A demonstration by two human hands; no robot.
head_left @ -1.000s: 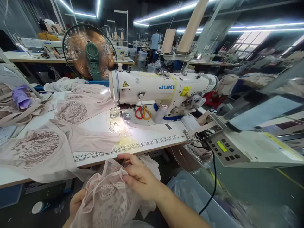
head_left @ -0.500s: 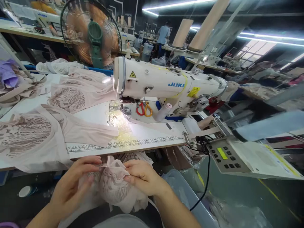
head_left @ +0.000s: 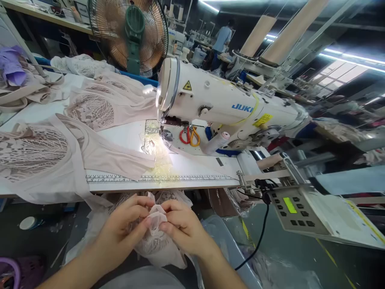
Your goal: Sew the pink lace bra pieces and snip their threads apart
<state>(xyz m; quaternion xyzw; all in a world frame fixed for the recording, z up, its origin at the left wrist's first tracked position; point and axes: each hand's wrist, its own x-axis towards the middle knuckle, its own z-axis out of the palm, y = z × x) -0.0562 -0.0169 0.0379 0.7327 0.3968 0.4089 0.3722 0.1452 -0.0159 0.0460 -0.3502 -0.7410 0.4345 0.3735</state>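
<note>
While the table [head_left: 204,166] spans the far side left to right, the sewing machine [head_left: 228,108] sits on it, pink panels [head_left: 90,114] piled left. Lace piece [head_left: 155,245] hangs near, below the table edge (bunched, no clear long axis). Left hand [head_left: 123,230] and right hand [head_left: 185,228] both pinch its top, fingers closed, equally near. Scissors [head_left: 189,136] far, under machine arm.

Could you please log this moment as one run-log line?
left hand: pinches lace fabric piece | right hand: pinches same piece | where: below sewing table edge | JUKI sewing machine: untouched
</note>
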